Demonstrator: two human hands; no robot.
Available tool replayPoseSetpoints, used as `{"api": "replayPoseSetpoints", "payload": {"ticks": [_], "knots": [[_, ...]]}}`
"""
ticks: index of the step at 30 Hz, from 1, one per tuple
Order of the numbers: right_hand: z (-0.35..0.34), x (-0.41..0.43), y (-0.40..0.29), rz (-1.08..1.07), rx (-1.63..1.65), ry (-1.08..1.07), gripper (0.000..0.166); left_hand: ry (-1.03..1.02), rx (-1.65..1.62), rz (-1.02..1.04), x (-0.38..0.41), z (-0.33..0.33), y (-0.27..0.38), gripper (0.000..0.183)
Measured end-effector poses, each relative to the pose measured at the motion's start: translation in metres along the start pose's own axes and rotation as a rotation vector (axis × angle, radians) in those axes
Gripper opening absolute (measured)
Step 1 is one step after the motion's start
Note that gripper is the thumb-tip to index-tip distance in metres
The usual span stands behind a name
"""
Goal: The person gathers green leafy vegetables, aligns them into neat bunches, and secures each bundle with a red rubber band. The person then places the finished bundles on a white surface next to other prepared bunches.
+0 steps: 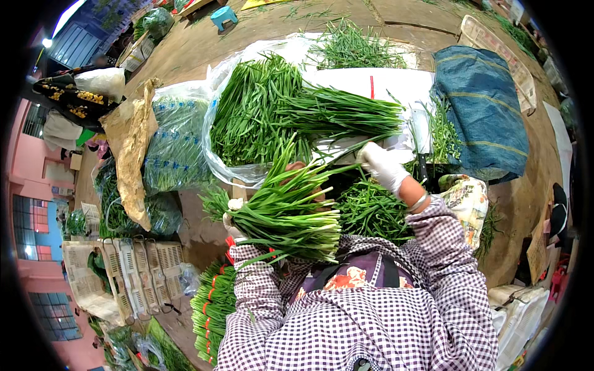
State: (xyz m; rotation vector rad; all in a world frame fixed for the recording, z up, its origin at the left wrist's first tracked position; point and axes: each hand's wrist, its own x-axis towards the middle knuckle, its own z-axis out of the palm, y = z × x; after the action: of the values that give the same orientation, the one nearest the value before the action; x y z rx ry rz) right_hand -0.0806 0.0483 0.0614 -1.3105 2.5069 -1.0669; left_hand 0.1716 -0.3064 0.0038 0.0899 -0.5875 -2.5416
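My left hand [234, 222], in a white glove, grips a thick bunch of garlic chives [292, 213] in front of my chest. The pale cut ends point right. My right hand [384, 168], also gloved, is at the near edge of the white work surface [343, 76]. Its fingers are closed at the tip of a leaf that sticks out of the bunch; the fingertips are partly hidden. Beyond it lies a sheaf of chives [348, 111], across a larger heap of chives [255, 106] in a clear plastic bag [212, 139]. A knife [422, 139] rests right of the sheaf.
Loose leaves [371, 204] are piled below the surface's near edge. A blue woven sack [482, 111] is at the right. Bundles with red ties [213, 310] lie by my left elbow. Plastic crates [134, 273] and a wrapped bale of greens [178, 139] are at the left.
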Motion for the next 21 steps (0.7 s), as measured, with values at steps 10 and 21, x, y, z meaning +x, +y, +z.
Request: {"api": "replayPoseSetpoints", "payload": {"ticks": [10, 21], "knots": [[-0.003, -0.015, -0.027, 0.090, 0.190, 0.111, 0.021, 0.070, 0.109, -0.030, 0.000, -0.005, 0.008, 0.037], [0.069, 0.027, -0.040, 0.514, 1.076, 0.007, 0.021, 0.027, -0.132, -0.029, 0.004, 0.040, -0.002, 0.020]]}}
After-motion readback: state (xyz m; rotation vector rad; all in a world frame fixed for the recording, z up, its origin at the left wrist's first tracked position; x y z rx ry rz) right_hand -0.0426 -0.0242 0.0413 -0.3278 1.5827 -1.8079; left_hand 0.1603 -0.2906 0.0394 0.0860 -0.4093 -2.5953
